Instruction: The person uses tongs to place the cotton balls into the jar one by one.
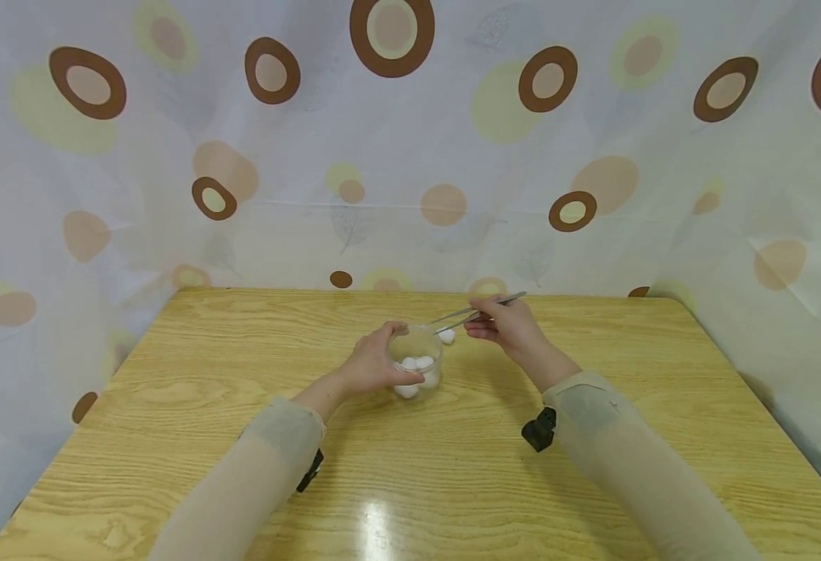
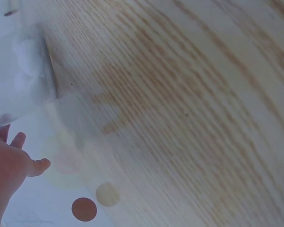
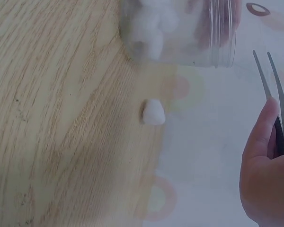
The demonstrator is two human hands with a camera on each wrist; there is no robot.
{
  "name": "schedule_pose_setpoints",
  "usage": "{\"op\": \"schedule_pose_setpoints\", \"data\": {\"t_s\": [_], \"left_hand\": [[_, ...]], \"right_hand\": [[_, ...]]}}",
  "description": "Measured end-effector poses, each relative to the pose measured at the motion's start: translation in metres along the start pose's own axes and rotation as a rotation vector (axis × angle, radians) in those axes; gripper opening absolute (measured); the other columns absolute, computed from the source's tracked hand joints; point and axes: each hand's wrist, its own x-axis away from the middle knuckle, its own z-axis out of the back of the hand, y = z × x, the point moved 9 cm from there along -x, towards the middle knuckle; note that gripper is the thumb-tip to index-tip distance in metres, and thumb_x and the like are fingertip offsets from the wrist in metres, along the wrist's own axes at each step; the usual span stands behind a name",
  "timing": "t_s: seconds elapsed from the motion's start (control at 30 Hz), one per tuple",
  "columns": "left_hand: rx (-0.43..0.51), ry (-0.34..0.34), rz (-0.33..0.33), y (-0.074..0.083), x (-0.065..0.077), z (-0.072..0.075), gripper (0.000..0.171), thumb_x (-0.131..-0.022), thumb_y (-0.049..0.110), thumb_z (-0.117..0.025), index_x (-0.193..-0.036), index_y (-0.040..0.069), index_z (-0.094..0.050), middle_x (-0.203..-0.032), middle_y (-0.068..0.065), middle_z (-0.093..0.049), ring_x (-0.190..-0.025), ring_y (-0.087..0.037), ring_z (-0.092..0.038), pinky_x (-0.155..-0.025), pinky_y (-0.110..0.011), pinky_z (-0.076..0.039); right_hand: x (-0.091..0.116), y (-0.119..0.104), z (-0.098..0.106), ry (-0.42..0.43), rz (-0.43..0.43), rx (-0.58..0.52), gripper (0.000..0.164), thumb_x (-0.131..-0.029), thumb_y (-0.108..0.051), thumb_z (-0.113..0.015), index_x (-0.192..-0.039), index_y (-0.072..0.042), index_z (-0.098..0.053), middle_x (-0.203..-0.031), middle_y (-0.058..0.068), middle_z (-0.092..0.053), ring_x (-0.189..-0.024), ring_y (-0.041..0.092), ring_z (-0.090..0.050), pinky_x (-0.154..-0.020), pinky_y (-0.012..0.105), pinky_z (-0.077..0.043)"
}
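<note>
My left hand (image 1: 371,365) grips a clear jar (image 1: 436,370) round its side, thumb and fingers on opposite sides. White cotton balls (image 1: 424,362) lie in the lower part of the jar. In the right wrist view the jar (image 3: 222,42) has a ridged, open rim. My right hand (image 1: 512,331) pinches metal tweezers (image 1: 512,298), whose tips reach toward the jar's mouth. Their tips stand apart with nothing between them, as the right wrist view shows at the tweezers (image 3: 278,82). One loose cotton ball (image 1: 446,336) rests on the table just right of the jar.
The wooden table (image 1: 242,335) extends around both hands, and its back edge runs a little beyond the jar. A pale cloth (image 1: 396,140) printed with brown rings hangs behind it and along both sides. Dark wrist cameras (image 1: 540,429) hang under both sleeves.
</note>
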Motion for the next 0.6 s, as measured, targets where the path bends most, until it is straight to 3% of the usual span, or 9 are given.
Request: {"op": "schedule_pose_setpoints", "data": {"t_s": [0.27,0.6], "left_hand": [[-0.017,0.006,0.044,-0.003,0.003,0.004,0.086,-0.072,0.039,-0.079,-0.141,0.013,-0.035,-0.144,-0.002,-0.043,-0.136,-0.037,-0.028,-0.108,-0.054,-0.026],[0.006,0.006,0.035,-0.007,0.0,0.007,0.087,-0.073,0.038,-0.078,-0.143,0.012,-0.032,-0.145,-0.002,-0.042,-0.138,-0.035,-0.026,-0.11,-0.057,-0.018]], "right_hand": [[-0.008,0.002,0.018,0.039,0.034,0.043,0.009,-0.093,-0.011,-0.056,-0.089,-0.004,-0.054,-0.063,-0.001,-0.066,-0.06,0.008,-0.067,-0.062,0.02,-0.055],[-0.016,0.011,0.045,0.115,0.033,0.099,0.007,-0.092,-0.011,-0.058,-0.095,-0.005,-0.054,-0.065,-0.004,-0.066,-0.062,0.006,-0.066,-0.065,0.019,-0.055]]}}
